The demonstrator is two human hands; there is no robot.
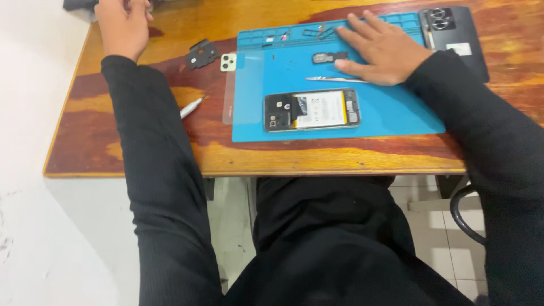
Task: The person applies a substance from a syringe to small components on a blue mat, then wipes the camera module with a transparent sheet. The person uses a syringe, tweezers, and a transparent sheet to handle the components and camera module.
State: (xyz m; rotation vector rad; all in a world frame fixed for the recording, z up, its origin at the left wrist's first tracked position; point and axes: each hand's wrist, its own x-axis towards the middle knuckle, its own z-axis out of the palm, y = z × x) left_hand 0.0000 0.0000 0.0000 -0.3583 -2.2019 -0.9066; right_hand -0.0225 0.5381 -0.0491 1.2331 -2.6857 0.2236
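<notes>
An opened phone [312,110] lies flat, back up, battery showing, on the mat's near edge. Slim tweezers [334,80] lie at its 12 o'clock, touching the right hand [385,51].

On the desk [141,153], below my right grip, lies an opened phone [311,110] on the mat. Left of it, nearer my left arm, are a clear sheet [242,85], a green camera cover [228,62] and a black bracket [202,54].
</notes>
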